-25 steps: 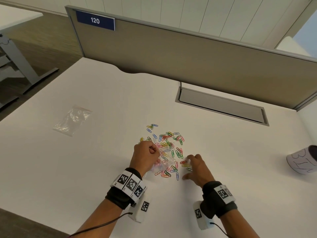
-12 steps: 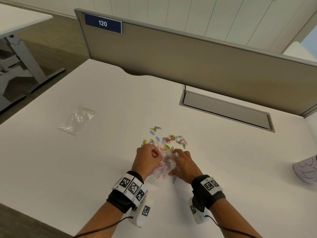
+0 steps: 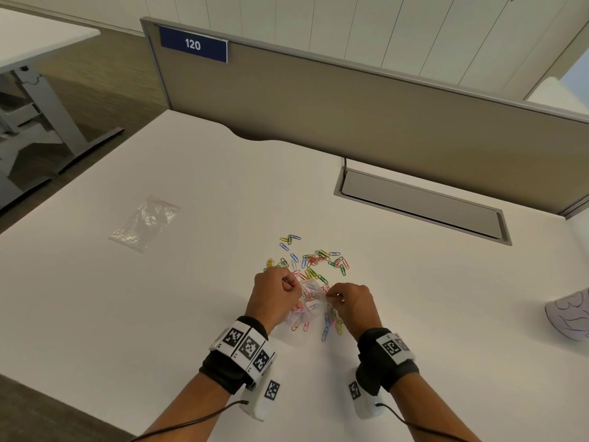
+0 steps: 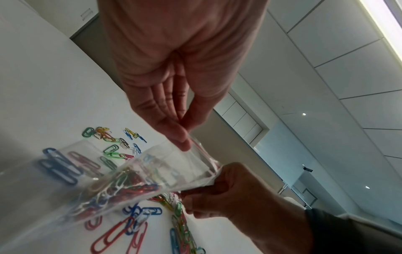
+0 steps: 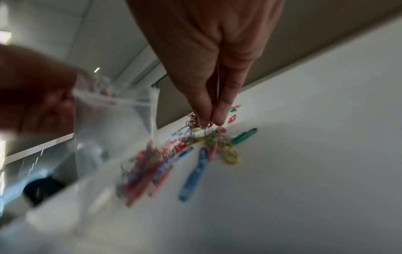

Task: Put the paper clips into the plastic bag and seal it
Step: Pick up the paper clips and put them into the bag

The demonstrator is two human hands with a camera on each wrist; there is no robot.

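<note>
While the left hand [image 3: 276, 298] pinches one edge of the bag's [image 3: 310, 299] mouth between thumb and curled fingers [image 4: 174, 132], the right hand [image 3: 353, 306] holds a small bunch of clips [image 5: 201, 122] pinched between thumb and fingertips, right at the other side of the mouth. In the left wrist view the right hand seems also to touch the bag's rim; whether it grips it I cannot tell. The bag is lifted at its mouth, its bottom low near the desk [image 3: 159, 314], with a heap of coloured clips already inside. More clips [image 3: 314, 260] lie loose on the white desk just beyond and beside the hands. A second, crumpled bag [image 3: 145, 223] lies well apart to the left. Behind stand a grey partition [image 3: 350, 106] bearing a blue sign [image 3: 193, 44] reading 120, and a cable hatch [image 3: 420, 207] set in the desk.
</note>
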